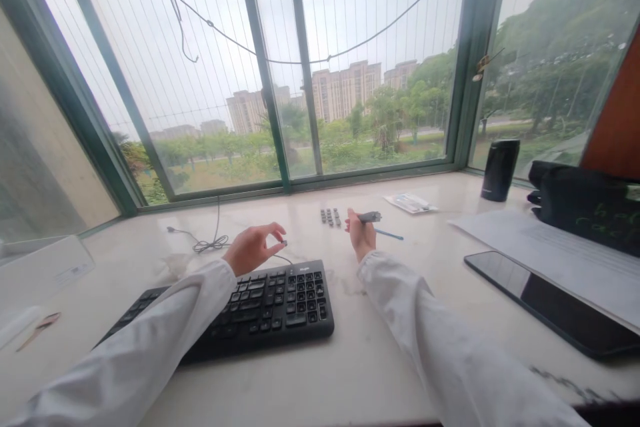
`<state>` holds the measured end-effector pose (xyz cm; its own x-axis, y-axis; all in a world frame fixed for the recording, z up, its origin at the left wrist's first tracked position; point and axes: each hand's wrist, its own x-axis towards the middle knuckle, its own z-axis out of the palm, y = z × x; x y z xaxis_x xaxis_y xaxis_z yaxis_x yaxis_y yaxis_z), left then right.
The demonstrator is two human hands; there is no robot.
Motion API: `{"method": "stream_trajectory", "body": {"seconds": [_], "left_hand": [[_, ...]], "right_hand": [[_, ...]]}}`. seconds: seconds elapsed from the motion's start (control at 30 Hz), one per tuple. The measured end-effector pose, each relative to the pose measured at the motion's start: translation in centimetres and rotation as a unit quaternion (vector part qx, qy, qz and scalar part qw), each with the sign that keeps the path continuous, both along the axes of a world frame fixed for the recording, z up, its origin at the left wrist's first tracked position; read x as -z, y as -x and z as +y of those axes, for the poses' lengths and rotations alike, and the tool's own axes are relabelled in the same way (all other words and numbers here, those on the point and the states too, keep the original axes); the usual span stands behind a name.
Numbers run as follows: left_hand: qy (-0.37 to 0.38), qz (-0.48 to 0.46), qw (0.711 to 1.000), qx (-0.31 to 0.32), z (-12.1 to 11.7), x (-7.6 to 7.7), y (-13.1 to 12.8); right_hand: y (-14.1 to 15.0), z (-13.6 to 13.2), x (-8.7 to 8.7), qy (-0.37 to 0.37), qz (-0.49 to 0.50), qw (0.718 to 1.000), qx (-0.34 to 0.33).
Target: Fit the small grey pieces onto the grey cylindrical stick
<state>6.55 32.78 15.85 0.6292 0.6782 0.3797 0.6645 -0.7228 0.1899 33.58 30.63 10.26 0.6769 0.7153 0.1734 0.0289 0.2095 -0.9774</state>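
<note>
My left hand (250, 250) is above the black keyboard (296, 321), thumb and finger pinched on a small dark keycap (285, 242). To the right of the keyboard, my right hand (362, 238) is closed around a dark grey tool (370, 217) whose blunt end points right; its exact kind is unclear. A thin blue stick (390, 235) extends beside that hand; whether it is held or lies on the table, I cannot tell. Several loose grey keycaps (330, 217) lie in rows between the hands. Many number-pad positions show bare sockets. My left sleeve covers part of the keyboard.
A coiled cable (210, 245) lies behind the keyboard. On the right are a phone (550, 300), paper sheets (560, 247), a black tumbler (501, 170) and a black bag (585, 203). A small packet (411, 203) lies near the window. A white box (45, 267) is at left.
</note>
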Motion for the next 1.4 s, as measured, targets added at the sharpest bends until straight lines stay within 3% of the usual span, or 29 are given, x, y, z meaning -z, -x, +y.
{"method": "stream_trajectory", "body": {"seconds": [0.17,0.3,0.43,0.57,0.87,1.17,1.4], "left_hand": [[0.050,0.012,0.999,0.003,4.2,-0.6,-5.6],[0.077,-0.007,0.996,-0.032,7.4,1.2,-10.2],[0.100,-0.008,0.994,-0.052,9.2,3.1,-12.6],[0.114,0.001,0.992,-0.055,10.0,4.0,-12.9],[0.128,0.009,0.990,-0.051,10.3,4.5,-12.8],[0.138,-0.005,0.985,-0.109,13.6,2.9,-11.1],[0.171,-0.002,0.977,-0.127,16.1,2.6,-10.7]], "right_hand": [[0.0,0.6,0.7,0.046,-0.017,0.999,0.022],[-0.3,0.5,0.6,0.066,-0.041,0.997,0.027],[-1.0,0.1,0.3,0.079,-0.065,0.994,0.032],[-1.1,-0.1,0.0,0.082,-0.083,0.993,0.024],[-0.1,-0.4,-0.2,0.078,-0.110,0.991,-0.003],[-0.1,-0.7,-0.5,0.091,-0.117,0.989,-0.014],[-0.2,-0.8,-0.7,0.095,-0.122,0.988,-0.007]]}}
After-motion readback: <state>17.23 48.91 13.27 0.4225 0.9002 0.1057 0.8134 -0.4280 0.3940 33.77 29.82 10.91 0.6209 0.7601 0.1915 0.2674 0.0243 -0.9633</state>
